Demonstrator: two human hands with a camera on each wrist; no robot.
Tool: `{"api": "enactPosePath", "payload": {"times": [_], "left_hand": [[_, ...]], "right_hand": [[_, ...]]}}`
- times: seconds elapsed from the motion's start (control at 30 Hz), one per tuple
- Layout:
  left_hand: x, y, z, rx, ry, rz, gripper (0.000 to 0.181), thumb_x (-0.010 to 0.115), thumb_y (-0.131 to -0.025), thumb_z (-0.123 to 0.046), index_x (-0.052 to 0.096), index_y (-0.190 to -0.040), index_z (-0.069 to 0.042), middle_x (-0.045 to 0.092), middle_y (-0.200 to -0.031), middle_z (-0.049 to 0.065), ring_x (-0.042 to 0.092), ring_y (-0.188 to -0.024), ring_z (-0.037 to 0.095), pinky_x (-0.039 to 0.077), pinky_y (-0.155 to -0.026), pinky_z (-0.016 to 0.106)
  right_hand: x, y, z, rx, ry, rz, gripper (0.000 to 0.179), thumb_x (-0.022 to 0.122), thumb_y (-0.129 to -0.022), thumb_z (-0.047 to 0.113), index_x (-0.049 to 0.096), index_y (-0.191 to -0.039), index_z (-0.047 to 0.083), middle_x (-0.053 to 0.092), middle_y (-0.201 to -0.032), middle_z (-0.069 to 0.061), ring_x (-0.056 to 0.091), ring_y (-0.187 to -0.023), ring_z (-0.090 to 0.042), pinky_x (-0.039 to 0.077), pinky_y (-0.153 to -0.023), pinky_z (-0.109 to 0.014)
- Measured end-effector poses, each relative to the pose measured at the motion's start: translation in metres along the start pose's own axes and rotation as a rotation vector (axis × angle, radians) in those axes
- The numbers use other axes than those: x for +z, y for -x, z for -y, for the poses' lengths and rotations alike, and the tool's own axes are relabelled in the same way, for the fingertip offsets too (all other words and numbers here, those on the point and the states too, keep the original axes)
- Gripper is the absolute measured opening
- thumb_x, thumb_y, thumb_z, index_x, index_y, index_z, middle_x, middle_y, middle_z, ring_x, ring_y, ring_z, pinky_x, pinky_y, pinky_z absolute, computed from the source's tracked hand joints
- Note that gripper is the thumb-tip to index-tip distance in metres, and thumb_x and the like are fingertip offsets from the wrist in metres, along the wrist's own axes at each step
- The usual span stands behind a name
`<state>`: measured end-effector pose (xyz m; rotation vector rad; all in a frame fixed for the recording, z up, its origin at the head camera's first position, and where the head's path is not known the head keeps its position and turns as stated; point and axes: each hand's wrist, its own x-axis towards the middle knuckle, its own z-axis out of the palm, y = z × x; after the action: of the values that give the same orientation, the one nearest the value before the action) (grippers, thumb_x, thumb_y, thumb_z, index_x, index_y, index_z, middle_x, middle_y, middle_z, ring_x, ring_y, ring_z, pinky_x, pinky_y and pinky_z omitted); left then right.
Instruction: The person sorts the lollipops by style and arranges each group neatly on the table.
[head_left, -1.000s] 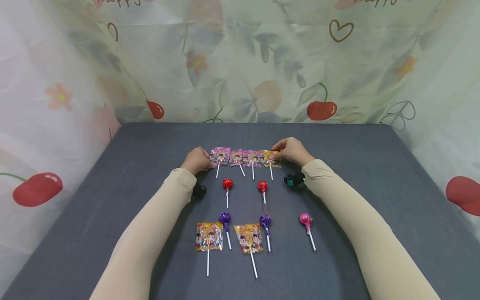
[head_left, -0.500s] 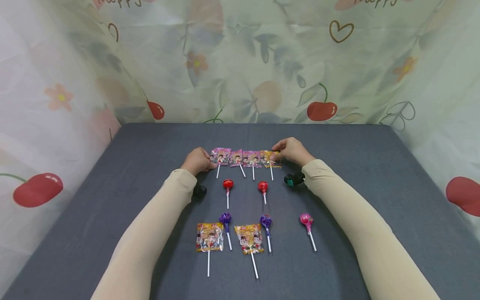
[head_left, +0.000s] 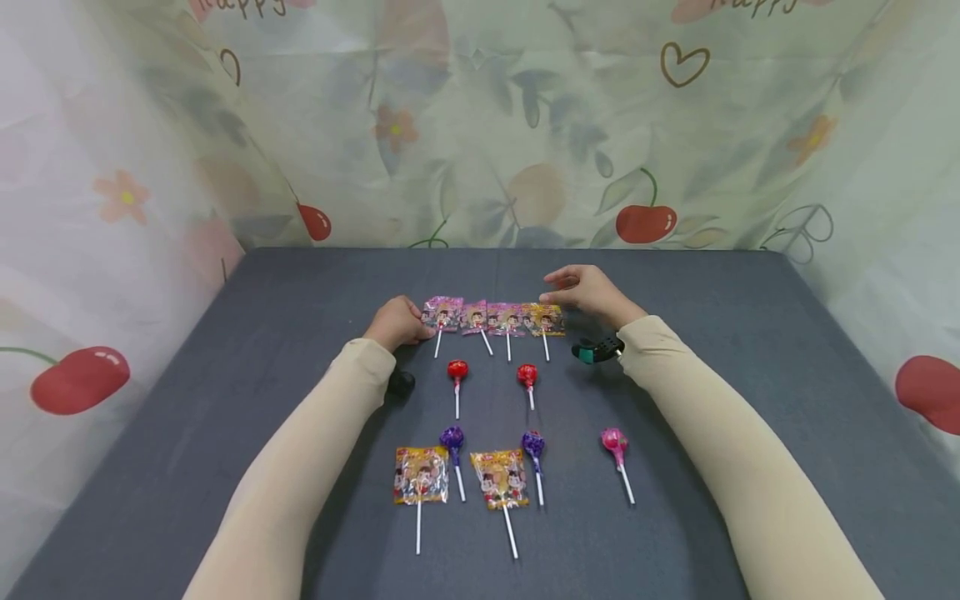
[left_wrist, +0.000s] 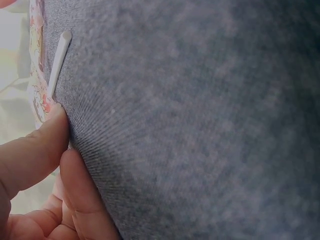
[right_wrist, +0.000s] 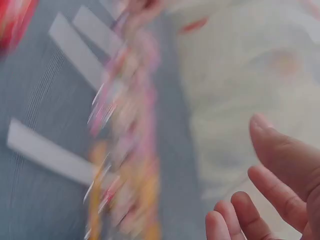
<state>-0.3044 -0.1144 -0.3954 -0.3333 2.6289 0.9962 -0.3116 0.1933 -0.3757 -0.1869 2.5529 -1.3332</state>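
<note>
In the head view, a row of flat wrapped lollipops lies side by side toward the back of the table: three pink ones, with the leftmost pink lollipop (head_left: 442, 312) at the row's end, and a yellow lollipop (head_left: 543, 318) on the right. My left hand (head_left: 400, 322) pinches the left edge of the leftmost pink wrapper; its thumb (left_wrist: 42, 137) meets the wrapper in the left wrist view. My right hand (head_left: 588, 293) hovers just above and right of the yellow one. The right wrist view shows its fingers (right_wrist: 245, 210) loosely bent, holding nothing; the row there is blurred.
Two round red lollipops (head_left: 457, 371) lie in front of the row. Nearer are two purple lollipops (head_left: 452, 437), a pink ball lollipop (head_left: 614, 440) and two yellow flat wrapped lollipops (head_left: 421, 475). A patterned curtain (head_left: 480, 125) hangs behind the grey table (head_left: 300, 292).
My right hand has let go of the yellow lollipop and risen slightly up and to the right. The left hand stays at the row's left end.
</note>
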Motion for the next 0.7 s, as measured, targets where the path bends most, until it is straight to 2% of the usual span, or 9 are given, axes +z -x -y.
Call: {"api": "enactPosePath", "payload": {"times": [0.2, 0.33, 0.5, 0.7], "left_hand": [[0.0, 0.0, -0.001, 0.004, -0.004, -0.006, 0.032, 0.08, -0.08, -0.012, 0.049, -0.089, -0.009, 0.049, -0.085, 0.006, 0.052, -0.062, 0.011, 0.043, -0.051, 0.019], [-0.001, 0.0, -0.001, 0.002, -0.001, -0.003, 0.032, 0.08, -0.08, -0.013, 0.049, -0.091, -0.009, 0.049, -0.086, 0.006, 0.052, -0.062, 0.012, 0.043, -0.052, 0.02], [-0.001, 0.002, -0.001, -0.002, 0.003, 0.0, 0.032, 0.079, -0.081, -0.013, 0.049, -0.092, -0.009, 0.05, -0.087, 0.006, 0.051, -0.063, 0.012, 0.043, -0.052, 0.02], [0.0, 0.001, 0.0, -0.002, 0.004, -0.004, 0.032, 0.078, -0.081, -0.013, 0.048, -0.091, -0.009, 0.049, -0.086, 0.006, 0.051, -0.062, 0.012, 0.043, -0.052, 0.02]], "right_hand": [[-0.005, 0.035, 0.041, -0.166, -0.148, 0.006, 0.045, 0.066, -0.093, 0.028, 0.055, -0.132, 0.01, 0.053, -0.133, -0.013, 0.052, -0.122, -0.028, 0.039, -0.104, -0.049], [0.001, 0.065, 0.063, -0.252, -0.168, 0.053, 0.044, 0.068, -0.092, 0.028, 0.056, -0.131, 0.013, 0.057, -0.13, -0.009, 0.055, -0.119, -0.023, 0.044, -0.1, -0.045], [0.025, 0.097, 0.075, -0.344, -0.139, 0.141, 0.043, 0.071, -0.089, 0.023, 0.058, -0.129, 0.011, 0.059, -0.128, -0.008, 0.057, -0.118, -0.023, 0.049, -0.095, -0.04], [0.067, 0.125, 0.069, -0.388, -0.135, 0.296, 0.045, 0.078, -0.081, 0.011, 0.06, -0.122, 0.005, 0.06, -0.125, -0.011, 0.057, -0.12, -0.028, 0.047, -0.099, -0.033]]}}
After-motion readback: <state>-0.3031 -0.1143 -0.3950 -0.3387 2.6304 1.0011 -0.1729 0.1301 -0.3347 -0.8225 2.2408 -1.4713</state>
